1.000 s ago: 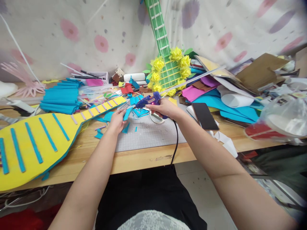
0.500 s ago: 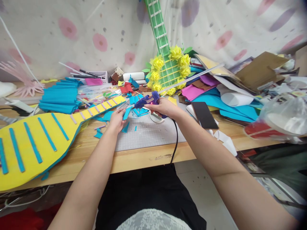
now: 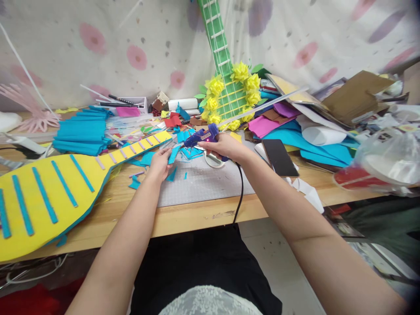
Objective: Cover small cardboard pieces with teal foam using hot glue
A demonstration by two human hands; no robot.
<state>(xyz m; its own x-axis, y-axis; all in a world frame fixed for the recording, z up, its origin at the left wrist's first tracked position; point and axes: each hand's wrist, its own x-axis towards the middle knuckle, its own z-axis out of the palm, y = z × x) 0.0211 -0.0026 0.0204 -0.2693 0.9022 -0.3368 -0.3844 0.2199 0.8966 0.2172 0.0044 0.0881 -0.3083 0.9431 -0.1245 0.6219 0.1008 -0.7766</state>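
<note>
The left hand (image 3: 159, 164) pinches a blue piece (image 3: 173, 154) near the glue gun (image 3: 202, 134) (presumably for easy reach) the right hand (image 3: 227, 148) grips.

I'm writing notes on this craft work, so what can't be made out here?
All in the head view:
Glue gun: handle mostly hidden by the right hand; markings too small to read.
Blue piece: partly covered by the left hand.
Yellow guitar: one end cut off by the left edge.
Green guitar: top of the neck cut off by the upper edge.
</note>
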